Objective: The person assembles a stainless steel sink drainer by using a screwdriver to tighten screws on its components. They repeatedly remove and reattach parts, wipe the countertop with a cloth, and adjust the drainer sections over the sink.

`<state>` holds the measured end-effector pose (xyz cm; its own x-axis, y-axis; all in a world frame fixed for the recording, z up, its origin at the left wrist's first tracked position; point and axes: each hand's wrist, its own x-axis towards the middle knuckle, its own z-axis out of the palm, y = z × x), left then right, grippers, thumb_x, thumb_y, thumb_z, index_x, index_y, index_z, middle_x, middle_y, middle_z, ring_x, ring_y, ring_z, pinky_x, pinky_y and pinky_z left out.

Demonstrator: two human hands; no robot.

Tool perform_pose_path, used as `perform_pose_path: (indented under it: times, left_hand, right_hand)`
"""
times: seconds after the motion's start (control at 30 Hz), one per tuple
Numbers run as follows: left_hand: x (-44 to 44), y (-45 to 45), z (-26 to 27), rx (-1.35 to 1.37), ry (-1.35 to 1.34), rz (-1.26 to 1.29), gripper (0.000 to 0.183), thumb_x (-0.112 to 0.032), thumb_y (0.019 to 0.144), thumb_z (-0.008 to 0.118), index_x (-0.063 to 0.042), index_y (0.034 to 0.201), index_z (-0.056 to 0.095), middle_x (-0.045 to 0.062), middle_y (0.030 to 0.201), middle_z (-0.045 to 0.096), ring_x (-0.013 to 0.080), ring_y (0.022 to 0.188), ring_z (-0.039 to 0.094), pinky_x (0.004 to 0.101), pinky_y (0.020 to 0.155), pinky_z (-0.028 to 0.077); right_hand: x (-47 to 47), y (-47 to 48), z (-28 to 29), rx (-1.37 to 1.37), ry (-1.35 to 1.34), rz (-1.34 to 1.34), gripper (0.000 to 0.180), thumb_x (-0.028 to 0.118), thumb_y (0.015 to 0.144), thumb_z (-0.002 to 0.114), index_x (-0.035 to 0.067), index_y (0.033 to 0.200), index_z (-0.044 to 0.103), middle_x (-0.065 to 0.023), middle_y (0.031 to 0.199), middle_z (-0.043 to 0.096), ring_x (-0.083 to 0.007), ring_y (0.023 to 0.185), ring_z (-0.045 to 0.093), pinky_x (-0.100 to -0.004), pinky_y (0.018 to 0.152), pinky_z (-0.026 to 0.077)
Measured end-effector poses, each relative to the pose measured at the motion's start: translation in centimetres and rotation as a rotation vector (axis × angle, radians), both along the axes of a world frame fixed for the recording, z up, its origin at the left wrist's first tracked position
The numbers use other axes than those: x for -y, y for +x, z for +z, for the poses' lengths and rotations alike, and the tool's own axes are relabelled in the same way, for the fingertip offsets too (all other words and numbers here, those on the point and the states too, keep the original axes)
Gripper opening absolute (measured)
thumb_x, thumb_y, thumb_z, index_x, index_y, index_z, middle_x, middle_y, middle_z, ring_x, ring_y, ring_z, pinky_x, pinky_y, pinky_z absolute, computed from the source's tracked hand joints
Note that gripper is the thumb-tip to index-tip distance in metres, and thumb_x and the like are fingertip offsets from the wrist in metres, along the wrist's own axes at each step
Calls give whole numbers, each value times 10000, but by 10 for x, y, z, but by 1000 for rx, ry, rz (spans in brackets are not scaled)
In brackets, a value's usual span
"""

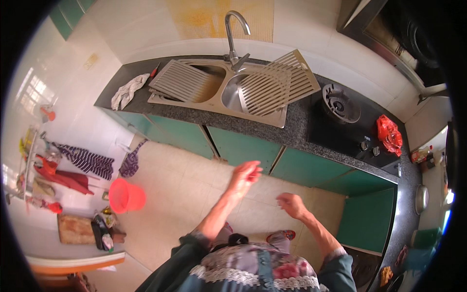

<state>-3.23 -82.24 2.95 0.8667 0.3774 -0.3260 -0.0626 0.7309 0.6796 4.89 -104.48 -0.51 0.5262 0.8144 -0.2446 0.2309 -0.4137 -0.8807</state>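
Both my hands hang in the air over the tiled floor, in front of the counter. My left hand has its fingers curled, and I cannot tell whether it holds anything small. My right hand is bent at the wrist with loosely curled fingers, also unclear in detail. Nearest ahead is a stainless steel double sink with a tall curved faucet. One ribbed metal drain tray lies tilted over the left basin. Slatted metal racks overlap across the right basin and its rim.
A crumpled cloth and a red-handled tool lie left of the sink. Right of it are a gas burner and a red plastic bag. A pink bucket stands on the floor; a cutting board is by the left wall.
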Motion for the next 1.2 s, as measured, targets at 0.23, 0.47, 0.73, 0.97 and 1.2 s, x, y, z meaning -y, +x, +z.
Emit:
perform_pose_path:
  times: [0.23,0.47,0.73,0.97,1.2]
  left_hand:
    - [-184,-104,-2,-12,67,331,191,-165,845,587,-66,1007,601,38,825,625,89,675,559,213,583,451]
    - [-314,-111,14,-111,163,423,232,-183,852,590,-47,1040,579,45,857,610,99,723,556,214,602,420]
    - [-462,-63,36,-312,450,547,290,-185,824,616,-46,1073,558,49,946,606,111,805,561,246,657,434]
    - [-577,-13,30,-492,716,567,319,-226,809,629,-62,1076,568,17,962,599,93,847,548,245,722,428]
    - [-690,54,23,-602,999,406,389,-183,786,632,19,1106,540,129,1071,582,176,973,552,272,838,429]
  right_hand:
    - [-216,-35,45,155,101,442,179,134,808,523,28,938,583,-138,784,619,-245,662,610,-363,644,479]
    - [-371,0,51,-76,232,389,199,66,803,531,13,990,575,-74,742,618,-128,648,603,-281,618,498]
    - [-531,71,54,-186,286,250,211,94,829,534,-23,1002,561,-57,745,609,-113,665,589,-270,619,494]
    - [-632,109,26,-171,232,180,287,165,806,575,-25,1021,564,-94,811,624,-154,750,605,-294,684,490]
    - [-687,143,-32,92,66,-66,379,219,753,634,18,1067,564,-140,911,626,-228,817,606,-337,746,480]
